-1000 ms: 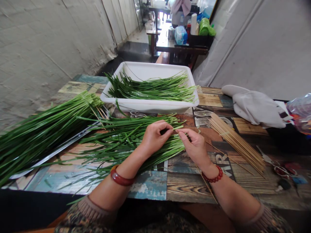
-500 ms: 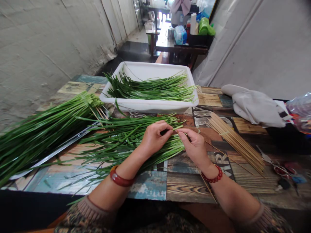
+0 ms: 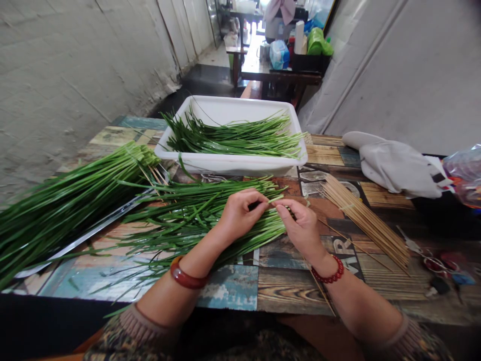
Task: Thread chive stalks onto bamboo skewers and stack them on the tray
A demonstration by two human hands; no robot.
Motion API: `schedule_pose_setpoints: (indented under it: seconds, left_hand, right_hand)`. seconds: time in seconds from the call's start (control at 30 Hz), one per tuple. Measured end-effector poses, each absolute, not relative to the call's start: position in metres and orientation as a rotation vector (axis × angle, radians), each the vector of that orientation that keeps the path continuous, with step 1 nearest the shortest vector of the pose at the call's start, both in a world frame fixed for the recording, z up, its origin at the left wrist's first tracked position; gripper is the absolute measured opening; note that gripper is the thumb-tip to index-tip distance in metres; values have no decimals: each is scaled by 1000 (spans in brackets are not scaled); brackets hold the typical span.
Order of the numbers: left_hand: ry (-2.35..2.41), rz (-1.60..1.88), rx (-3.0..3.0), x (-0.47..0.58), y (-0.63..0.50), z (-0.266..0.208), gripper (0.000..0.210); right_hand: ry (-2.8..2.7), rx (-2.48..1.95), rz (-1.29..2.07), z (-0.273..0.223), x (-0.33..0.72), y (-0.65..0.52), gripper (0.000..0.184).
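Observation:
Over a loose spread of garlic chives [image 3: 188, 200] on the table, both of my hands meet, thumb and finger pinched. My left hand [image 3: 240, 213] closes on the pale stem end of a chive, and a little of it shows past the fingertips. My right hand [image 3: 300, 225] pinches at that same stem end, its fingertips almost touching the left ones. Thin wooden skewers [image 3: 321, 288] stick out below my right wrist; whether the hand holds them or they lie on the table, I cannot tell.
Ahead stands a white plastic tub [image 3: 233, 163] with chives inside. A thick chive bundle [image 3: 82, 195] rests at left on a metal tray [image 3: 101, 230]. To the right are a bundle of skewers [image 3: 366, 223], scissors [image 3: 417, 248], keys [image 3: 438, 286] and a pale cap [image 3: 394, 165].
Hardly anything differs. The stem end shows slightly more clearly between my fingertips; both hands keep their place.

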State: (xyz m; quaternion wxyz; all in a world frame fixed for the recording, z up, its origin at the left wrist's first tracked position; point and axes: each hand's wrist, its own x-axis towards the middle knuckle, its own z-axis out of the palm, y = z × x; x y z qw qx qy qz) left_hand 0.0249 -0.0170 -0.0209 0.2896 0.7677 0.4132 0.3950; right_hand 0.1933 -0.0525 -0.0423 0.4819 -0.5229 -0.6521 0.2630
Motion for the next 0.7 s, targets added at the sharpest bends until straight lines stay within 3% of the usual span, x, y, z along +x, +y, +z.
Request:
schedule_pose_setpoints:
  seconds: [0.7]
  left_hand:
    - [1042,1016,2094,25,-16,-22,15]
  right_hand:
    - [-1584,-1294,652,-46,193,-51,17]
